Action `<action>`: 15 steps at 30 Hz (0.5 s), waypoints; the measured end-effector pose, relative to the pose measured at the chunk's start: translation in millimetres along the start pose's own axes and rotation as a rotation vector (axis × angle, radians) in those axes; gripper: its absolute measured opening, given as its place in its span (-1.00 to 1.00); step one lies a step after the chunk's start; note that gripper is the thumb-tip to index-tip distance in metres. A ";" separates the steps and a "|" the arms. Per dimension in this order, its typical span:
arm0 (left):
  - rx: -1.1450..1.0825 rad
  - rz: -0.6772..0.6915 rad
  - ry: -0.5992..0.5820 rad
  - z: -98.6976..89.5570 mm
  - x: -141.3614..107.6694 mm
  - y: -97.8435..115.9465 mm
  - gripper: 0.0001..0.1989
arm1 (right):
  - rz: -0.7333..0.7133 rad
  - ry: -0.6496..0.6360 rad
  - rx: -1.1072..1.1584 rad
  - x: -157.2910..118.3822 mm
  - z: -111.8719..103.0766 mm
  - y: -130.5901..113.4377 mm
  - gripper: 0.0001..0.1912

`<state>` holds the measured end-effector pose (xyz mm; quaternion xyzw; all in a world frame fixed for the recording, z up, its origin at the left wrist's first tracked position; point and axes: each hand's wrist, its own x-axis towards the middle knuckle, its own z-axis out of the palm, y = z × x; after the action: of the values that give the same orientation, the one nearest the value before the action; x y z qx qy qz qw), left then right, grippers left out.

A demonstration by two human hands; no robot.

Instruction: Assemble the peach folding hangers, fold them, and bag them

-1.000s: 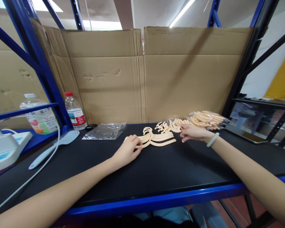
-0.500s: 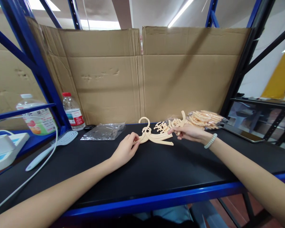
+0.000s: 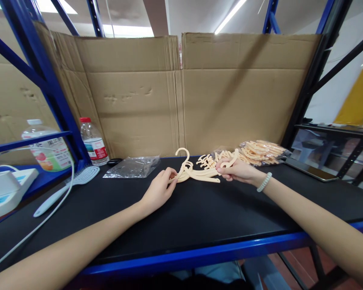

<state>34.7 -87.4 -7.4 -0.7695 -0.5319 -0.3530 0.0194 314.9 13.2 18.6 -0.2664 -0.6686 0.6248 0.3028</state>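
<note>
Cream plastic clothes hangers (image 3: 204, 178) lie stacked at the middle of the black table, with one hook standing up at the back. My left hand (image 3: 159, 190) is closed, its fingers pinching the left end of the top hanger. Between the thumb and fingers of my right hand (image 3: 241, 170) is a cream hook-shaped piece (image 3: 235, 156), its curved end pointing up; the hand partly covers it. This piece is close to the hangers' right ends. Just behind is a pile of small cream hook pieces (image 3: 206, 162).
A clear bag of cream pieces (image 3: 261, 152) and a dark flat tablet-like object (image 3: 311, 170) lie at the right. On the left are an empty-looking plastic bag (image 3: 131, 167), a hairbrush (image 3: 69, 183), a red-capped bottle (image 3: 93, 145) and a white cable (image 3: 45, 213). Cardboard (image 3: 133, 108) walls the back.
The hook piece in my right hand has dropped a little and tilted rightward. The top hanger's hook has turned slightly, and its right arm has risen a little. My left hand keeps its grip.
</note>
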 end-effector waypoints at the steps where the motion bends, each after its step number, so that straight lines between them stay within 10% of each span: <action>1: -0.004 -0.004 -0.001 0.0 0.0 -0.2 -0.95 | 0.015 -0.001 0.000 -0.9 -0.4 -1.8 -0.72; 15: 0.034 0.005 0.008 -1.4 0.7 0.0 -0.89 | 0.040 0.167 -0.120 1.8 -10.5 -2.7 -0.73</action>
<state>34.0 -87.4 -5.9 -0.7690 -0.5357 -0.3470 0.0355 321.5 21.3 21.8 -0.3484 -0.6718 0.5653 0.3282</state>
